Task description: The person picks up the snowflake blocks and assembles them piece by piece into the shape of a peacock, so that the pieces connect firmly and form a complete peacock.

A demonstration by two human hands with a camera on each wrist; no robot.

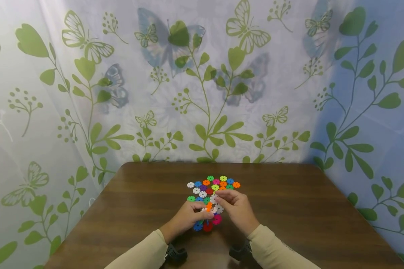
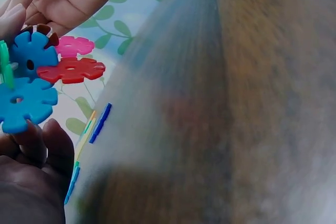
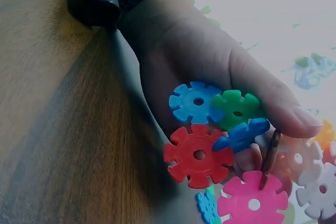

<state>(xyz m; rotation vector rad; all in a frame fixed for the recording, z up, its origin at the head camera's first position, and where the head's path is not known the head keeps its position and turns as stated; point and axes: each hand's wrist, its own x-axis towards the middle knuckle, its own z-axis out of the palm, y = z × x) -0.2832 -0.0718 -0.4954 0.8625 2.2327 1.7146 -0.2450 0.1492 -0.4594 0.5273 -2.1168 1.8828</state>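
My left hand (image 1: pixel 185 216) grips a cluster of interlocked notched plastic discs between thumb and fingers. In the head view, a pink disc (image 1: pixel 217 219), a red disc (image 1: pixel 207 226) and a blue disc (image 1: pixel 198 226) stick out below it. The right wrist view shows the left thumb over the cluster, with a green disc (image 3: pixel 237 109) and a brown disc (image 3: pixel 270 159) seen partly edge-on. At the cluster's far side, my right hand (image 1: pixel 238 209) pinches a white disc (image 1: pixel 213 198); its fingertips partly hide the contact.
Loose discs in several colours lie flat on the brown table (image 1: pixel 138 209) beyond the hands, among them an orange disc (image 1: pixel 236 185) and a white disc (image 1: pixel 190 185). A patterned curtain (image 1: pixel 202 93) hangs behind the table. A black wrist device (image 1: pixel 176 254) sits under the left wrist.
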